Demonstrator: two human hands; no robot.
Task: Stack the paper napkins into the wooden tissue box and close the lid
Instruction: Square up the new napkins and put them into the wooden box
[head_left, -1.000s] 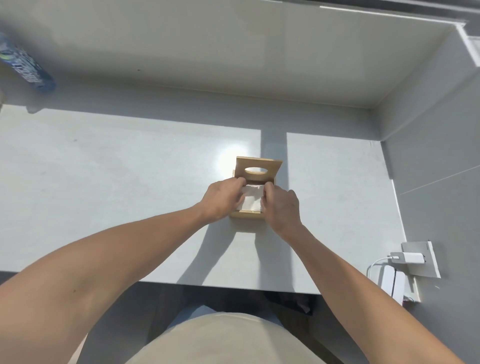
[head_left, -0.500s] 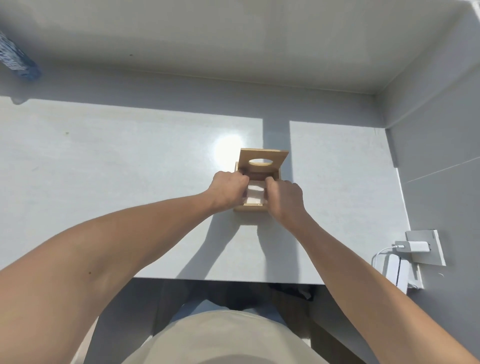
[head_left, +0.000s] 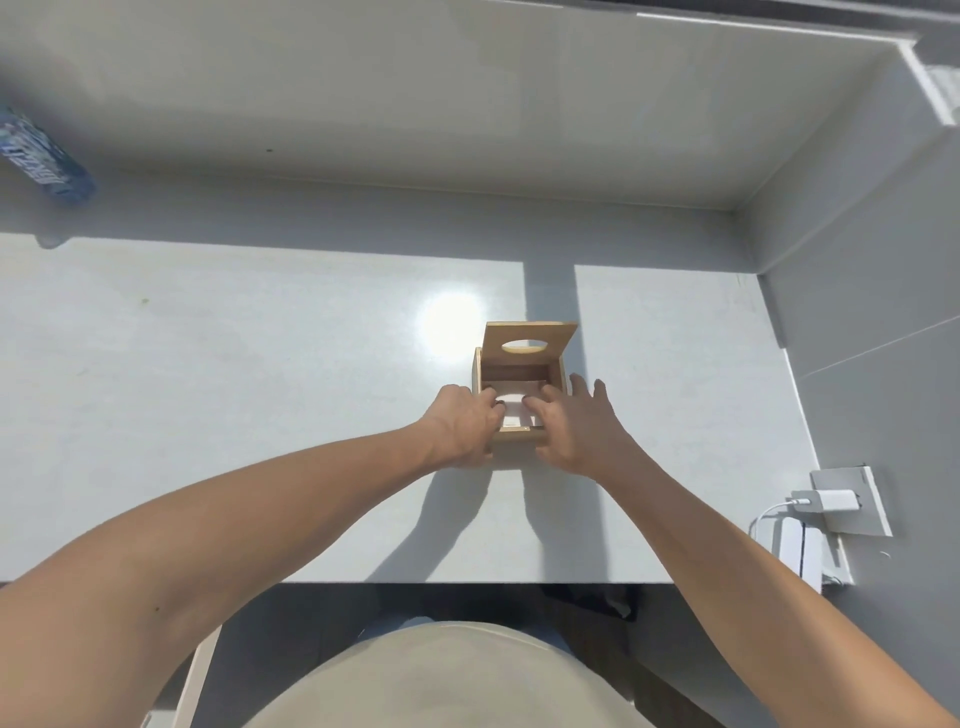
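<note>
A small wooden tissue box (head_left: 511, 446) stands on the white table, its lid (head_left: 527, 344) with an oval hole tilted up at the far side. White paper napkins (head_left: 514, 402) lie inside the box. My left hand (head_left: 462, 426) rests against the box's left wall with fingertips curled over the rim onto the napkins. My right hand (head_left: 571, 426) is at the right wall, some fingers pressing on the napkins, the others spread above the right edge.
A blue-labelled plastic bottle (head_left: 39, 156) lies at the far left by the wall. A wall socket with a white charger (head_left: 831, 501) and cable sits at the right, beside the table's right edge. Grey walls close off the back and right.
The napkins have sunk lower into the box under my fingers. My right hand's outer fingers have spread apart beside the box; the lid stays tilted up.
</note>
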